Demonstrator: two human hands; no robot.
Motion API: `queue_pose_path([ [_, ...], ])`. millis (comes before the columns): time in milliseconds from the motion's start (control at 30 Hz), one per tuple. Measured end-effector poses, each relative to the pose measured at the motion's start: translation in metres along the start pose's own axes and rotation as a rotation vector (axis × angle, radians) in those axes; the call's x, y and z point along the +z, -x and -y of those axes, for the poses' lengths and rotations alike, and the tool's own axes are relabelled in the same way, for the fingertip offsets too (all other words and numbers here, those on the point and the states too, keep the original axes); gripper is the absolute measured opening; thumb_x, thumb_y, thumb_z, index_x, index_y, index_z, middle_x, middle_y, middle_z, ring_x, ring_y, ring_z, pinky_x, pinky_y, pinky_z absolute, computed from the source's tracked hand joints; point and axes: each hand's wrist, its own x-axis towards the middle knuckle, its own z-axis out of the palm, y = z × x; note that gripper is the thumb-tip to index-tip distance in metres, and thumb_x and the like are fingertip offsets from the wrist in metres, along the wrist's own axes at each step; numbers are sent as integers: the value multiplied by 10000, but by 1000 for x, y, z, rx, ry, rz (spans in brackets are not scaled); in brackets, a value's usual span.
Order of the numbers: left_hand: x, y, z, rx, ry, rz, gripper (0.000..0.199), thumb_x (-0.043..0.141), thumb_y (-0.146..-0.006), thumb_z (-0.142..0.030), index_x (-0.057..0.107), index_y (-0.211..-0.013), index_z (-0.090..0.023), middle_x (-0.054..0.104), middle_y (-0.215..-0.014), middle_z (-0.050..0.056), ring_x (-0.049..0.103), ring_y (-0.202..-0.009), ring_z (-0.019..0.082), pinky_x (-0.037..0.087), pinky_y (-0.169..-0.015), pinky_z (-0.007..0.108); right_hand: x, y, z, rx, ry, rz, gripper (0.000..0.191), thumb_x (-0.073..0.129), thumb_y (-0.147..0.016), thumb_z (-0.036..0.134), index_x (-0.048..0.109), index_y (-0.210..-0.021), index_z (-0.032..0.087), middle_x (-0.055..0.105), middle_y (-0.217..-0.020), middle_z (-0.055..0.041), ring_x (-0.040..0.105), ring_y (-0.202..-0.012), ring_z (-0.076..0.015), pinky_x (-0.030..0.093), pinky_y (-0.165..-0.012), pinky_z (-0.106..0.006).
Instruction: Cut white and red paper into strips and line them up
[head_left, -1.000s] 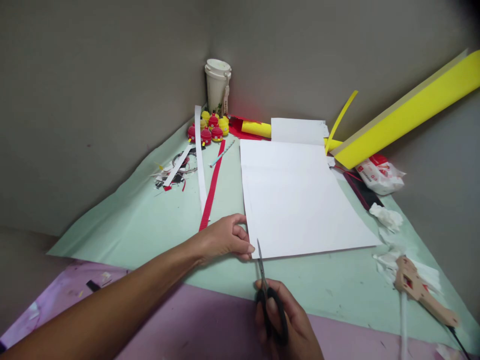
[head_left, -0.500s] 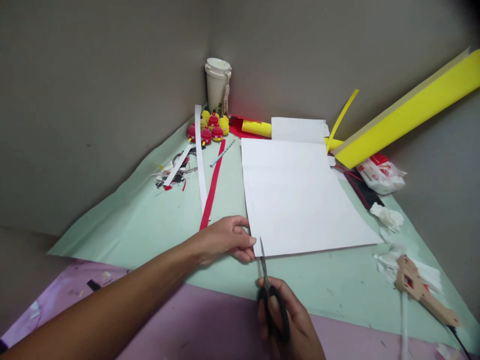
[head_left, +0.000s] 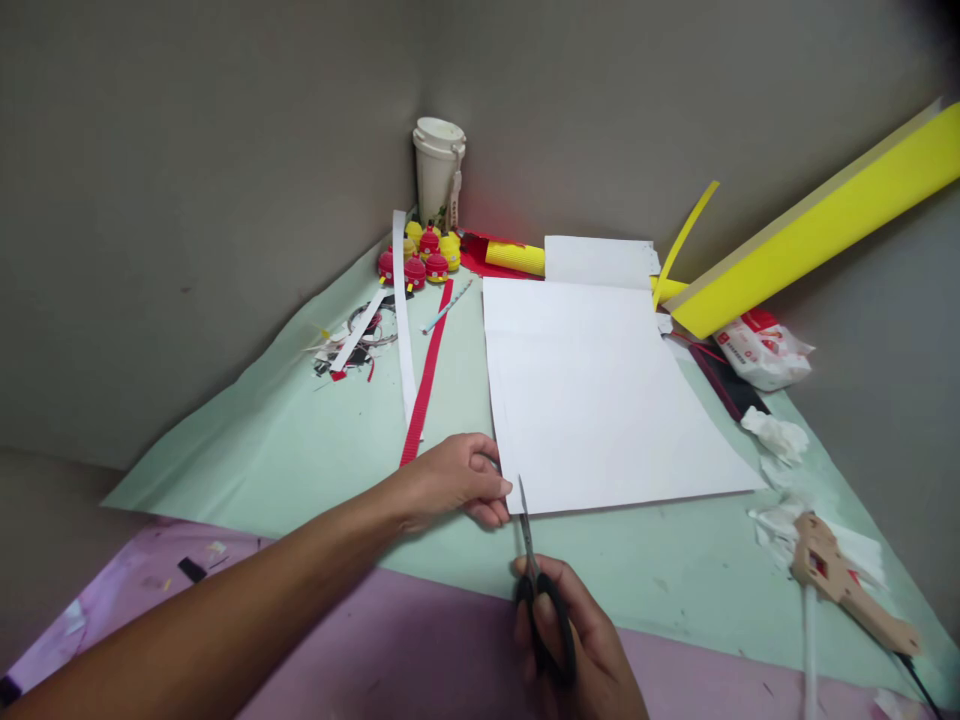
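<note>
A large white sheet [head_left: 600, 400] lies on the green table cover, its near left corner pinched between the thumb and fingers of my left hand [head_left: 469, 482]. Black-handled scissors [head_left: 531, 545] are held in my right hand [head_left: 574, 630], fingers through the loops. Their blades point away from me and meet the sheet's near edge, just right of my left thumb. One blade lies over the paper; the other is mostly hidden. To the left of the sheet are a red corrugated strip [head_left: 427, 375] and a long white strip [head_left: 403, 320].
Red and yellow ornaments [head_left: 416, 268] and a lidded cup [head_left: 439, 170] stand at the back corner. Scraps [head_left: 352, 345] lie at left. A glue gun [head_left: 851, 585], tissues [head_left: 776, 435], a tissue pack [head_left: 761, 350] and a long yellow board [head_left: 817, 220] are at right.
The view has shifted very slightly. Both hands, the scissors and the sheet keep nearly the same places.
</note>
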Motion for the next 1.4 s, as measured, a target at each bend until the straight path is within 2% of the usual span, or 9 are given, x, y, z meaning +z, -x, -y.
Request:
queue_pose_path([
  [467,0,1,1,9,-2,12,284,691,-762,-146,546,-1000,-89,667,-671,33,682,-619,159,569,-606,264,-6,-2,-10,-33,0,20,582,733,-746,593,584,-1109,164,545,-586,41,405,-444,-51,241,-431,-177],
  [1000,1,2,0,1,-35,35,273,695,-743,-156,552,-970,-104,659,-650,22,676,-607,154,558,-591,257,2,-2,3,-13,-4,-9,567,783,-687,580,612,-1027,160,550,-555,41,414,-415,-54,235,-398,-162],
  [1200,0,2,0,5,-35,42,301,700,-735,-163,551,-990,-105,662,-648,25,674,-603,156,557,-586,259,-1,-4,-1,-35,-20,14,553,769,-712,572,610,-1044,160,552,-563,42,407,-405,-54,199,-394,-166],
  [1400,1,3,0,14,-30,37,316,717,-719,-181,556,-981,-112,656,-651,22,677,-611,165,558,-593,275,-1,-5,-2,-59,-42,19,527,783,-717,539,621,-1029,146,542,-555,46,402,-424,-50,235,-428,-178],
])
